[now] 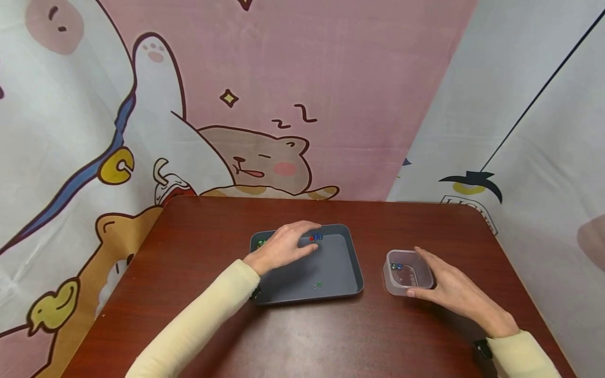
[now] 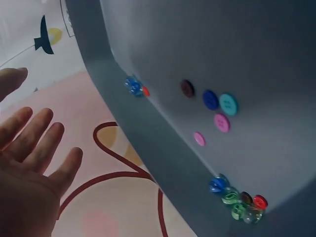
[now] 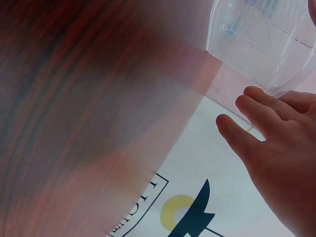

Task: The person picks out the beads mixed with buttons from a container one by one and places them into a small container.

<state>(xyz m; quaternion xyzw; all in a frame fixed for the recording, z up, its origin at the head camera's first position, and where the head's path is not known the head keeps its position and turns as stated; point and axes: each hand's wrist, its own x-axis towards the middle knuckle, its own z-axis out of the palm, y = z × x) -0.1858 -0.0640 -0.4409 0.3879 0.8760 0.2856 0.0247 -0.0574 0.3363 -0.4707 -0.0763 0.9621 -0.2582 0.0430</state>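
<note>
My left hand (image 1: 282, 247) hangs over the grey tray (image 1: 340, 270) with thumb and fingers apart and nothing between them. Blue marbles (image 2: 132, 86) and a small red piece (image 2: 145, 91) lie by the tray's far wall. A cluster of marbles (image 2: 217, 185) sits in one corner, with a red button (image 2: 260, 201) among them. Several buttons (image 2: 228, 104) in teal, blue, pink and brown lie on the tray floor. My right hand (image 1: 456, 286) holds a clear plastic box (image 1: 397, 289), thumb on its near side and fingers on the far side. Inside it are marbles (image 1: 396, 266).
Both tray and box stand on a brown wooden table (image 1: 312, 336). A green marble (image 1: 319, 284) lies near the tray's front wall. Behind the table hangs a printed cloth (image 1: 378, 105) with cartoon animals.
</note>
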